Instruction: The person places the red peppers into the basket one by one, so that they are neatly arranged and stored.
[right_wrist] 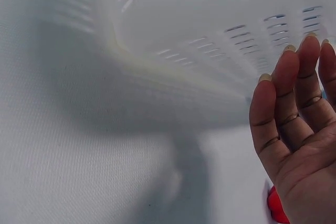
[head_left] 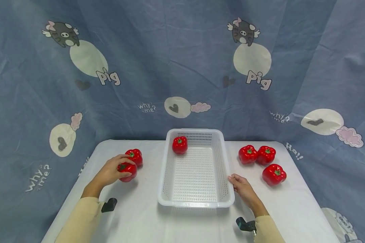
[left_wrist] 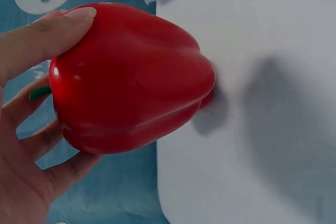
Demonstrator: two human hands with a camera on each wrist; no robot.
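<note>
A white basket [head_left: 196, 204] stands on the white table [head_left: 140, 219] in front of me. Well to the left of the basket, the person's left hand [head_left: 109, 171] holds a red pepper [left_wrist: 131, 82], thumb on one side and fingers spread round the other, a wide grip that fits the pepper's girth. The green stem [left_wrist: 40, 93] points back toward the palm; I cannot tell whether the lower end touches the table. Just behind it, also left of the basket, sits a second pepper [head_left: 137, 156].

At the basket's right side, on the nearer half, the right hand [head_left: 246, 193] touches the rim. Its fingers lie slightly bent by the outer wall, but from here I cannot tell whether it pinches the edge.

Inside the basket, one more pepper [head_left: 179, 145] sits in the far left corner. Out to the right of the basket are three others: a pepper on the left [head_left: 247, 154] and its neighbour [head_left: 266, 154] side by side, and a lone pepper [head_left: 274, 174] nearer the front.

Behind the basket hangs a blue cloth [head_left: 182, 60] printed with little pigs.
</note>
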